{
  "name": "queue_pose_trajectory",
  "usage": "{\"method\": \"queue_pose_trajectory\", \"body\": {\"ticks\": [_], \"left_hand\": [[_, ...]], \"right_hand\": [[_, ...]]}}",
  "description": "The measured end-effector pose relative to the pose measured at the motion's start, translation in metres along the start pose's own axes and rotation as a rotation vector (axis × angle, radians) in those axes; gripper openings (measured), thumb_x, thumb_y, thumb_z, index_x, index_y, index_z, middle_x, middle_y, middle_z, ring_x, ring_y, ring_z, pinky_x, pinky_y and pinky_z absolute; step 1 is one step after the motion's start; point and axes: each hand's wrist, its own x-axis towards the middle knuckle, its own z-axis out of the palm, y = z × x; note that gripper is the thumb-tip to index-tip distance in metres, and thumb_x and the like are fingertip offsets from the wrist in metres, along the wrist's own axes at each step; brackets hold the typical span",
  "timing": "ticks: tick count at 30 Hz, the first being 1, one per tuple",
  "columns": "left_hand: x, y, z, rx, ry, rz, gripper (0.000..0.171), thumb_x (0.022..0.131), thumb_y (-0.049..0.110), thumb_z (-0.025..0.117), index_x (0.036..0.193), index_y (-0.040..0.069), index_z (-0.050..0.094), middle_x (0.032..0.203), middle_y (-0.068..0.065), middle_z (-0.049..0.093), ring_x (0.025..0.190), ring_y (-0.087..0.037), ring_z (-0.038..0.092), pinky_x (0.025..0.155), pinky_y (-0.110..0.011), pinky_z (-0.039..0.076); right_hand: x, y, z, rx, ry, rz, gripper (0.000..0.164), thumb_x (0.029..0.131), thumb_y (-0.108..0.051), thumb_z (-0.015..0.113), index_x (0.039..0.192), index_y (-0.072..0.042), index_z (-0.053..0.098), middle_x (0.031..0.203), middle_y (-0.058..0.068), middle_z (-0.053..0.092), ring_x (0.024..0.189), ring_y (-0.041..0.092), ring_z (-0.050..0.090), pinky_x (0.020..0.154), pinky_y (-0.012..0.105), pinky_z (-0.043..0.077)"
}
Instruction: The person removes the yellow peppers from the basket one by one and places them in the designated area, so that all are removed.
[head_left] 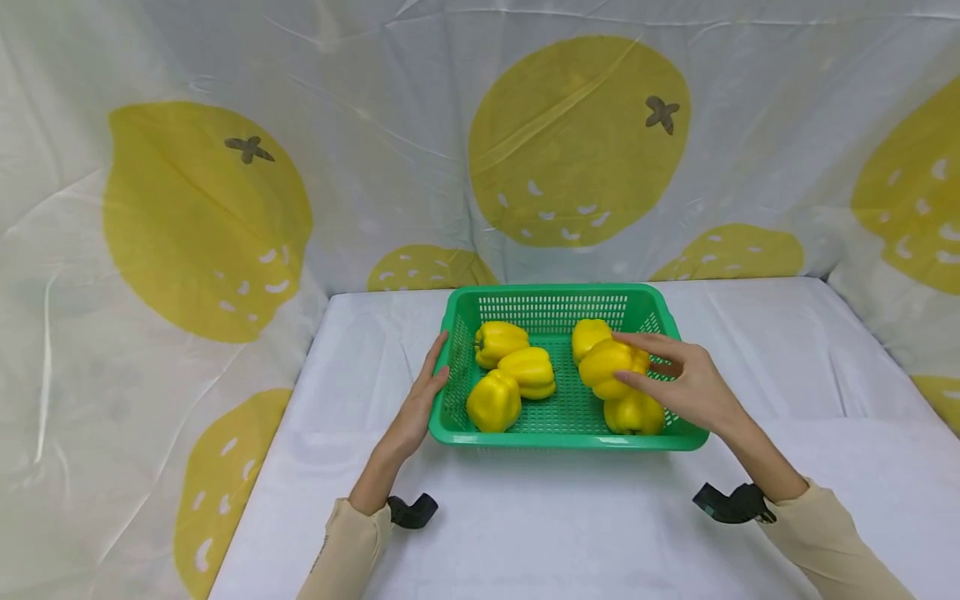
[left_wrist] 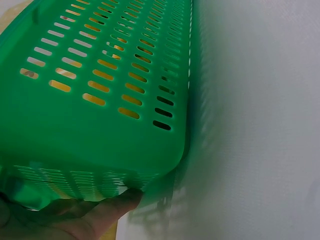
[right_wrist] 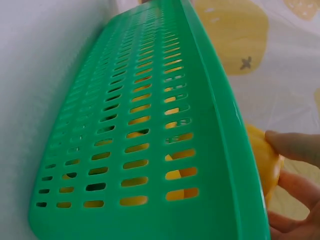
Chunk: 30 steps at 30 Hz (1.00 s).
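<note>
A green plastic basket (head_left: 570,442) with slotted walls holds yellow bell peppers. Three of them, one being this pepper (head_left: 527,372), lie in its left half. On the right, my right hand (head_left: 693,385) grips a yellow bell pepper (head_left: 606,367) between thumb and fingers, above two others, a rear pepper (head_left: 589,335) and a front pepper (head_left: 634,414). In the right wrist view the gripped pepper (right_wrist: 262,157) shows over the rim. My left hand (head_left: 414,415) rests with extended fingers against the basket's left end; the left wrist view shows its fingers (left_wrist: 112,210) touching the outer wall.
The basket stands on a table covered with white cloth (head_left: 570,533). White sheeting with large yellow lemon prints (head_left: 577,142) hangs behind and at both sides. Dark wrist mounts (head_left: 412,511) sit on both forearms, by the beige sleeves.
</note>
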Motion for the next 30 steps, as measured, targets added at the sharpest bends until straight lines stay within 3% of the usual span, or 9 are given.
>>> {"method": "queue_pose_trajectory", "body": {"ticks": [4, 7, 11, 18, 26, 30], "left_hand": [[0.001, 0.0, 0.0, -0.002, -0.008, 0.006, 0.056, 0.115, 0.037, 0.027, 0.166, 0.041, 0.006, 0.175, 0.008, -0.001, 0.162, -0.025, -0.004, 0.128, -0.062, 0.0], [0.002, 0.0, 0.001, -0.002, -0.012, 0.011, 0.055, 0.115, 0.036, 0.027, 0.166, 0.041, 0.006, 0.175, 0.007, -0.001, 0.162, -0.025, -0.003, 0.128, -0.061, 0.001], [0.002, -0.001, 0.001, -0.001, -0.011, 0.013, 0.055, 0.115, 0.036, 0.027, 0.166, 0.041, 0.006, 0.175, 0.007, -0.001, 0.162, -0.025, -0.003, 0.128, -0.062, 0.001], [0.0, 0.0, 0.001, 0.001, -0.001, 0.006, 0.055, 0.114, 0.038, 0.028, 0.165, 0.043, 0.007, 0.175, 0.008, 0.0, 0.162, -0.025, -0.002, 0.128, -0.061, 0.002], [0.001, -0.002, 0.001, 0.002, -0.005, 0.008, 0.055, 0.114, 0.038, 0.028, 0.165, 0.043, 0.006, 0.175, 0.009, -0.001, 0.162, -0.024, -0.003, 0.128, -0.061, 0.002], [0.001, -0.001, 0.001, 0.006, 0.004, 0.013, 0.055, 0.114, 0.038, 0.028, 0.165, 0.043, 0.007, 0.175, 0.009, 0.0, 0.163, -0.024, -0.003, 0.128, -0.061, 0.001]], "right_hand": [[-0.006, 0.002, -0.005, 0.025, -0.015, -0.015, 0.045, 0.096, -0.018, 0.075, 0.141, -0.019, 0.066, 0.144, 0.007, 0.062, 0.124, -0.001, 0.052, 0.093, 0.013, 0.049], [-0.01, 0.004, -0.008, 0.041, 0.0, -0.027, 0.044, 0.095, -0.015, 0.076, 0.139, -0.018, 0.067, 0.142, 0.009, 0.062, 0.12, -0.01, 0.051, 0.092, 0.01, 0.048], [-0.013, 0.009, -0.011, 0.054, 0.049, -0.042, 0.042, 0.092, -0.01, 0.079, 0.133, -0.014, 0.071, 0.137, 0.006, 0.066, 0.117, -0.011, 0.055, 0.089, 0.01, 0.05], [-0.017, 0.018, -0.013, 0.13, 0.072, -0.07, 0.044, 0.088, -0.002, 0.08, 0.131, -0.007, 0.071, 0.134, -0.015, 0.067, 0.118, -0.007, 0.06, 0.09, 0.013, 0.053], [-0.025, 0.025, -0.018, 0.155, 0.034, -0.093, 0.054, 0.089, 0.003, 0.078, 0.14, -0.008, 0.065, 0.136, -0.012, 0.063, 0.12, 0.0, 0.06, 0.092, 0.012, 0.053], [-0.031, 0.028, -0.023, 0.161, 0.029, -0.131, 0.054, 0.089, 0.009, 0.074, 0.14, -0.003, 0.064, 0.139, -0.009, 0.061, 0.126, 0.002, 0.057, 0.095, 0.012, 0.051]]}}
